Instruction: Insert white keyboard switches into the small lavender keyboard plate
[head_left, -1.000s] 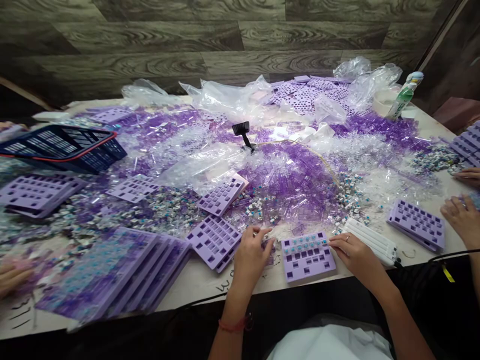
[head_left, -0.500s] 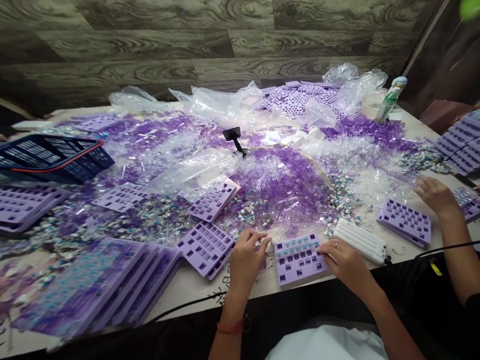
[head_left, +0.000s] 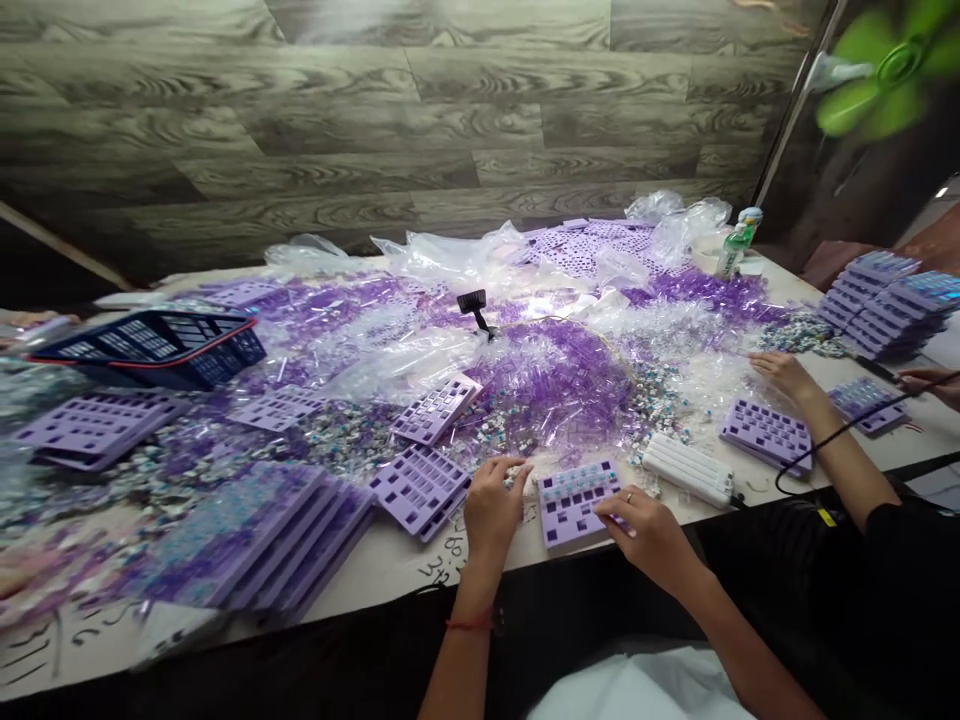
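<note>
A light purple keyboard plate [head_left: 577, 525] with square holes lies in front of me near the table's front edge. Blue-topped key switches [head_left: 574, 487] fill part of its upper rows. My right hand [head_left: 649, 535] is closed in a pinch over the plate's right side; whatever its fingertips hold is too small to make out. Left of the plate, my left hand [head_left: 495, 508] is curled with thumb and index finger close together, its contents hidden. Beyond both hands lie loose key switches [head_left: 499, 425] and clear purple plastic strips [head_left: 577, 375].
Stacked plates with switches [head_left: 277, 540] and bare plates [head_left: 420, 490] are on the left, with a blue basket [head_left: 172, 350] behind. A white ribbed block [head_left: 688, 468] sits right of my plate. A co-worker's hand [head_left: 784, 375] reaches in near another plate [head_left: 766, 435].
The view has tilted up and shifted, bringing the green fan into sight. My right hand has moved a little down and inward over the plate. The co-worker's hand has reached further left.
</note>
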